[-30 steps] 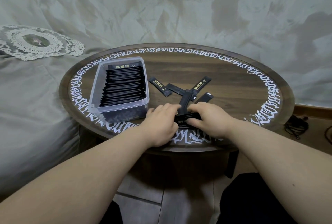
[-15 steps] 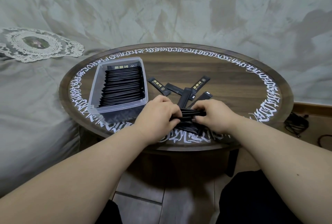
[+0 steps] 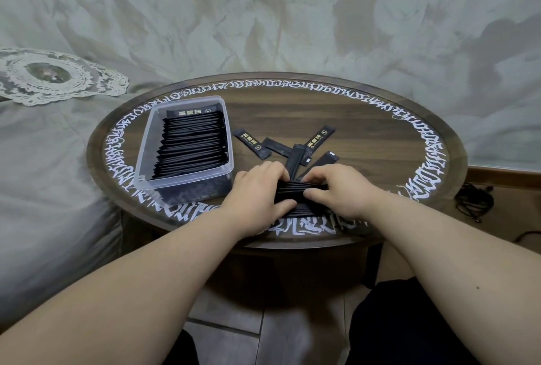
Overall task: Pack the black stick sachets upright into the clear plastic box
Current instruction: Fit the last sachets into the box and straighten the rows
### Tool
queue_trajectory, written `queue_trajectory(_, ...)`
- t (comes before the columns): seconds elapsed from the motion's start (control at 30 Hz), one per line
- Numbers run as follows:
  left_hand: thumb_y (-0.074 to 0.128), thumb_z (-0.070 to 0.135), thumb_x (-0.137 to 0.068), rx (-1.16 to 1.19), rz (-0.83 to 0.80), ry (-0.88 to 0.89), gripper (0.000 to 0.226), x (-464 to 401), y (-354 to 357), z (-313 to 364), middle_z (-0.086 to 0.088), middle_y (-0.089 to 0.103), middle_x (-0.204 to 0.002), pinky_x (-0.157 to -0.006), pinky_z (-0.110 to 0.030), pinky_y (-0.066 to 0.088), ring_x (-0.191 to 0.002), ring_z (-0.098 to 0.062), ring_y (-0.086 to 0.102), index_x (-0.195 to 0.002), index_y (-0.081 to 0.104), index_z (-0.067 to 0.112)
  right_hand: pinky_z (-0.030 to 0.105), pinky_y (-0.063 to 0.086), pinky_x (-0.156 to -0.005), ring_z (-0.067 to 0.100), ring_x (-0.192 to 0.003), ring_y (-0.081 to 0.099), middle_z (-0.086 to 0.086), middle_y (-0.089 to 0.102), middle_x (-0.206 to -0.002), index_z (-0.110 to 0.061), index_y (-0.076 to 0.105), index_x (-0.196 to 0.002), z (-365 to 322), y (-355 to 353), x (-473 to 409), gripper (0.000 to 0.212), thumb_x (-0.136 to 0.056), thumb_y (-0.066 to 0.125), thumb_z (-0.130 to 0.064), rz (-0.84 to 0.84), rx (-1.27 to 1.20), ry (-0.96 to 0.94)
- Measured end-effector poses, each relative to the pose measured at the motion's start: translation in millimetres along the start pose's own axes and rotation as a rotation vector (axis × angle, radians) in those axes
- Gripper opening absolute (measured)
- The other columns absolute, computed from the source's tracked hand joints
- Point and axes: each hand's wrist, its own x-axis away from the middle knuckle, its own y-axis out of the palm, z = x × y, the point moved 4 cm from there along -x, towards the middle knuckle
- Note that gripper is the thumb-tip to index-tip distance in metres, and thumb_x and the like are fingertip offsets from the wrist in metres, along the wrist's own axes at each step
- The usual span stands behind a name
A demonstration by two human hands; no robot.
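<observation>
Fingers (image 3: 314, 178) of your left hand (image 3: 257, 194) and right hand (image 3: 339, 192) pinch a gathered sachet bundle (image 3: 292, 190), squaring it; next, stand it upright in the clear box (image 3: 146, 148).

The sachets (image 3: 190, 142) are black, some with gold print; the box (image 3: 145, 151) is clear, frosted plastic; the table (image 3: 366, 142) is dark brown woodgrain ringed with white calligraphic script; the wall (image 3: 292, 13) is mottled grey-green; the doily (image 3: 55, 77) is cream lace; the bed (image 3: 44, 159) is grey-green.
</observation>
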Motion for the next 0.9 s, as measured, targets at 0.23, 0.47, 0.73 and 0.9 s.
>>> queue_trajectory(0.23, 0.064, 0.047, -0.085, -0.024, -0.151, 0.076, 0.066, 5.0, 4.0, -8.3, 0.007, 0.044, -0.139, -0.106, -0.037, 0.036, -0.126, -0.016, 0.040, -0.142, 0.036, 0.029, 0.025, 0.044, -0.081, 0.011, -0.091, 0.059, -0.008, 0.068, -0.099, -0.025, 0.067, -0.108, 3.4, -4.0, 2.7, 0.021, -0.088, 0.064, -0.030, -0.025, -0.020, 0.018)
queue_trajectory(0.47, 0.045, 0.038, -0.099, -0.062, -0.121, 0.086, 0.048, 2.3, 4.5, -7.0, 0.003, 0.046, -0.139, -0.101, -0.033, 0.037, -0.123, -0.019, 0.044, -0.145, 0.036, 0.028, 0.027, 0.046, -0.085, 0.010, -0.095, 0.060, -0.008, 0.068, -0.102, -0.027, 0.066, -0.112, 0.9, -5.3, 6.5, 0.028, -0.085, 0.066, -0.037, -0.053, -0.080, 0.013)
queue_trajectory(0.73, 0.058, 0.033, -0.093, 0.059, -0.089, -0.013, 0.061, 3.7, 7.1, -10.8, 0.002, 0.044, -0.139, -0.108, -0.034, 0.032, -0.128, -0.017, 0.038, -0.148, 0.031, 0.025, 0.026, 0.045, -0.083, 0.014, -0.097, 0.059, -0.005, 0.066, -0.105, -0.024, 0.064, -0.111, 5.3, -3.0, 3.8, 0.034, -0.079, 0.072, -0.028, -0.027, 0.020, 0.033)
queue_trajectory(0.9, 0.062, 0.021, -0.090, 0.173, -0.047, -0.060, 0.063, 5.0, 9.4, -10.6, 0.002, 0.043, -0.138, -0.112, -0.031, 0.028, -0.130, -0.015, 0.034, -0.146, 0.033, 0.024, 0.022, 0.041, -0.079, 0.014, -0.097, 0.057, -0.005, 0.062, -0.107, -0.024, 0.062, -0.116, 5.1, -3.4, 3.4, 0.044, -0.075, 0.075, -0.032, -0.002, 0.033, 0.056)
